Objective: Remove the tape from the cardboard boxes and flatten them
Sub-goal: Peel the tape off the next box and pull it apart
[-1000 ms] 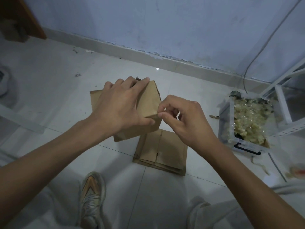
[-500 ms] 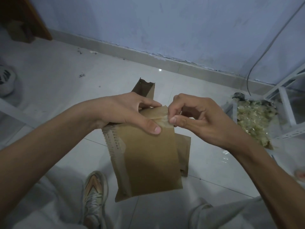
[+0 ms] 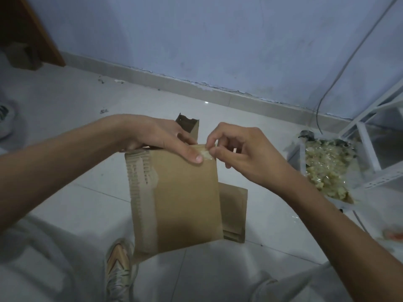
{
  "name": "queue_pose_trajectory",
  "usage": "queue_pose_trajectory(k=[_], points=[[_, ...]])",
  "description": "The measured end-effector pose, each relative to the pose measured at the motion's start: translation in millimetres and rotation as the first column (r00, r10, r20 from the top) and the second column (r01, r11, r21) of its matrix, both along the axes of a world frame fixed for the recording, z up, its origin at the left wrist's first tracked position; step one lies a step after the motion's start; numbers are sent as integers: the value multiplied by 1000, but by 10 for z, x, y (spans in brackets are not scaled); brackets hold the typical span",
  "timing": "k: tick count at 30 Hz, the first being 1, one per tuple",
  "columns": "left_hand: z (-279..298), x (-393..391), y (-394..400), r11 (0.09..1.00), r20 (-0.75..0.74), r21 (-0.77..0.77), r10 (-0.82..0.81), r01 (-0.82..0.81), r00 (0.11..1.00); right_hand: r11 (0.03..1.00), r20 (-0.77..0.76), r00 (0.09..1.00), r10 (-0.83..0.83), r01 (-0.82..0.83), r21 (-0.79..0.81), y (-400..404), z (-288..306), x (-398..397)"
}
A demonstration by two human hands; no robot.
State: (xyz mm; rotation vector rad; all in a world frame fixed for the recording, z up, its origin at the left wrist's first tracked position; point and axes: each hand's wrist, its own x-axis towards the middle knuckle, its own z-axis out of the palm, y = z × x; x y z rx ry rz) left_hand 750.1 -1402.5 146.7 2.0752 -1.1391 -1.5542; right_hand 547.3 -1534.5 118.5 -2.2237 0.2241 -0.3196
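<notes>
Cardboard box (image 3: 185, 203) is held in the air above the tiled floor (image 3: 65, 127), its broad face toward the camera, so that the taped top edge sits within reach of both hands. The left hand (image 3: 161, 138) grips the top edge, thumb pressed flat on the face just beside the tape (image 3: 206, 154); this braces the board against the pull. The right hand (image 3: 244, 153) pinches the lifted tape end between thumb and forefinger at the upper right corner. A flattened box (image 3: 234, 212) lies on the floor behind. The clear bin (image 3: 325, 168) to the right holds crumpled tape, probably placed there for quick discarding.
</notes>
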Motion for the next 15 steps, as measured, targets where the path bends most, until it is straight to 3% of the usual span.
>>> queue_pose_trajectory(k=[3, 15], points=[[-6, 105, -87, 999, 30, 1, -49, 49, 998, 999, -8, 999, 40, -40, 11, -52, -3, 68], [-173, 444, -311, 979, -185, 82, -171, 189, 968, 980, -124, 976, 177, -163, 115, -434, -41, 211]])
